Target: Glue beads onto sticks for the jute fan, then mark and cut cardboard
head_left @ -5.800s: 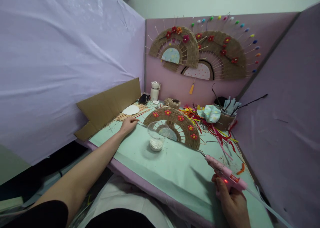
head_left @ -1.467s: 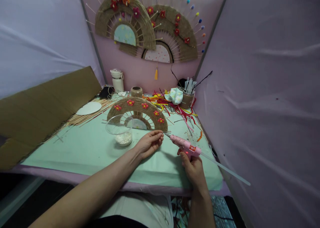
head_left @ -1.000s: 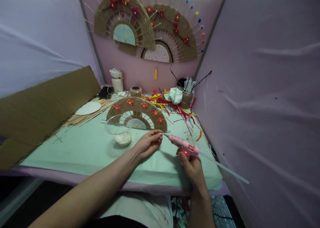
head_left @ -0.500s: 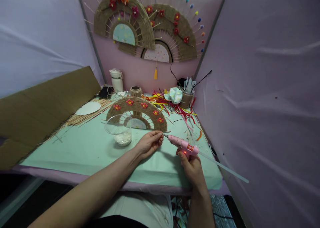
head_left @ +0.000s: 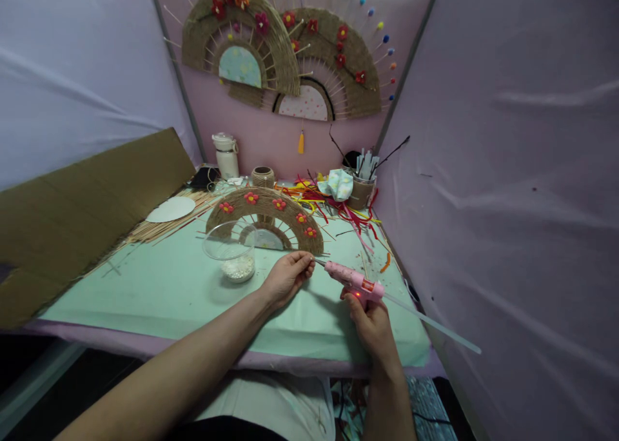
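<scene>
My right hand (head_left: 372,325) is wrapped round the grip of a pink glue gun (head_left: 355,280). Its red light glows, and a long clear glue stick (head_left: 435,325) sticks out of its back. The nozzle points left, right by the fingertips of my left hand (head_left: 289,276). Those fingers are pinched together on something too small to make out. Behind my left hand stands a twine-wrapped fan (head_left: 256,199) with red and yellow flowers along its arc. In front of the fan is a clear plastic cup (head_left: 227,251) with small white beads (head_left: 239,268) at its bottom.
A cardboard sheet (head_left: 91,215) leans along the left side, beside thin sticks and a white oval (head_left: 171,209). At the back are a white jar (head_left: 225,156), a twine roll (head_left: 262,176), pipe cleaners and a pot (head_left: 362,191) of glue sticks. Finished fans hang on the wall.
My left hand has shifted very slightly up and left, its fingertips still by the nozzle. The glue gun and right hand look unmoved.
</scene>
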Tool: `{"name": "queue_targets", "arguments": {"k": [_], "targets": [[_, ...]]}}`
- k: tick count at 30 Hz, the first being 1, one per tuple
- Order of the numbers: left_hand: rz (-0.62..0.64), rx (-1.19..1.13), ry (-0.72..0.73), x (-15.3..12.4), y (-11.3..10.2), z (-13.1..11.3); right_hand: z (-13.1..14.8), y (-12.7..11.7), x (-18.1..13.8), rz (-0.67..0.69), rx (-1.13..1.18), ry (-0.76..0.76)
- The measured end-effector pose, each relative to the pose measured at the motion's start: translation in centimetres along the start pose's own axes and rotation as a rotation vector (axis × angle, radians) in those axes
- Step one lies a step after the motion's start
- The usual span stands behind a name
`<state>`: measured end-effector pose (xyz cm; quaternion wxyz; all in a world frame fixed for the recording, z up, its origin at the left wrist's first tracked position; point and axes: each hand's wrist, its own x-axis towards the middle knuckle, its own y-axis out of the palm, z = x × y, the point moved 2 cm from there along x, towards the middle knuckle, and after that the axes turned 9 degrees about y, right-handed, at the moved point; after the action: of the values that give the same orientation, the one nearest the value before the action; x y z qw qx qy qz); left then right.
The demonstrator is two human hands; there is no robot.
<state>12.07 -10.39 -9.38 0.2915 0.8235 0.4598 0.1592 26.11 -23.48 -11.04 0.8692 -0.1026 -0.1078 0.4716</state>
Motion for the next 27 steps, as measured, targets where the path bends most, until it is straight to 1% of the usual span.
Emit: {"name": "queue_targets", "arguments": {"k": [6, 14, 21, 27], "targets": [[-0.008, 0.009, 0.002, 0.1, -0.15, -0.23, 0.34, 0.0, -0.02, -0.007, 0.007, 0.015], [-0.039, -0.09, -0.068, 0.25, -0.34, -0.15, 0.1, 0.01, 0.03, -0.002, -0.019, -0.007], [-0.082, -0.136, -0.112, 0.25, -0.5, -0.26, 0.6, -0.08, -0.1, -0.013, -0.01, -0.004], [-0.111, -0.161, -0.158, 0.16, -0.5, -0.34, 0.29, -0.13, -0.1, -0.01, -0.016, 0.003]]}}
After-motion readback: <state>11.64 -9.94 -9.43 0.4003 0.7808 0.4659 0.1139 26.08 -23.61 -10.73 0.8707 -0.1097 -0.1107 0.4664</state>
